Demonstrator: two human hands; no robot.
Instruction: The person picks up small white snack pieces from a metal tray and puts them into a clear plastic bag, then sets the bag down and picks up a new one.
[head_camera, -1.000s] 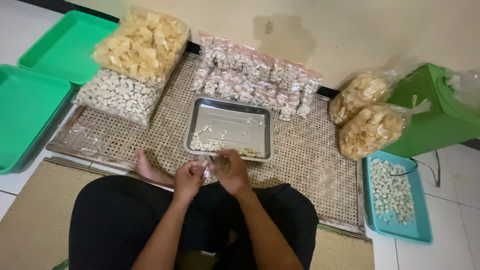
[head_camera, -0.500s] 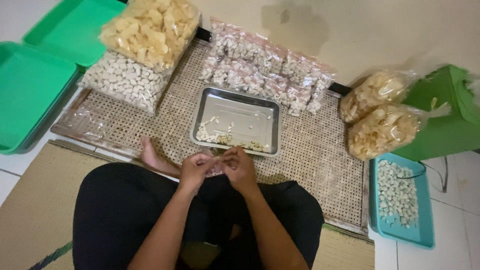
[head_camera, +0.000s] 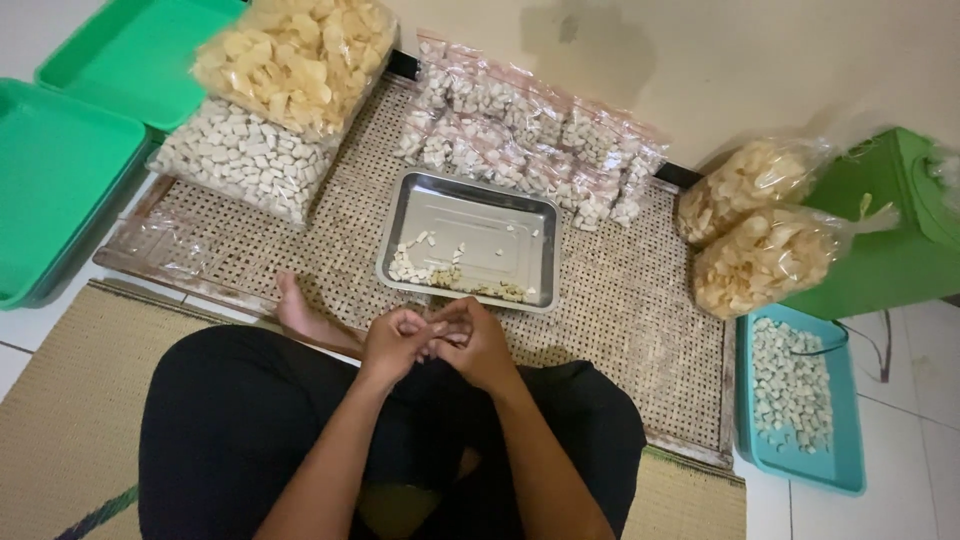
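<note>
At the far left lie two green plastic trays (head_camera: 60, 180), smooth and shallow, with rounded corners. Beside them a clear bag of small white chunky pieces (head_camera: 235, 160) rests on the woven cane mat (head_camera: 640, 290), and a fuller bag of pale yellow, curled crackers (head_camera: 300, 55) lies on top of it. Nearer the person, a coarser straw mat (head_camera: 60, 420) covers the floor.

In the middle, a rectangular steel tray (head_camera: 470, 245) with a dull shine holds a scatter of white pieces along its near edge. Behind it, small sealed clear packets (head_camera: 530, 140) of the same pieces lie in rows against the wall.

The person sits cross-legged in black trousers, one bare foot (head_camera: 295, 310) on the cane mat. The left hand (head_camera: 395, 345) and right hand (head_camera: 475, 345) meet just in front of the steel tray's near rim, fingers curled and fingertips pinched together on something small between them; what it is cannot be made out.

To the right, two more clear bags of yellow crackers (head_camera: 765, 225) lean on a green box (head_camera: 905, 240), and a blue plastic tray (head_camera: 800, 400) holds more white pieces.

Compared with half a second ago, the hands sit in the same spot before the tray, fingertips drawn a little closer together; the trays and bags have not shifted.
</note>
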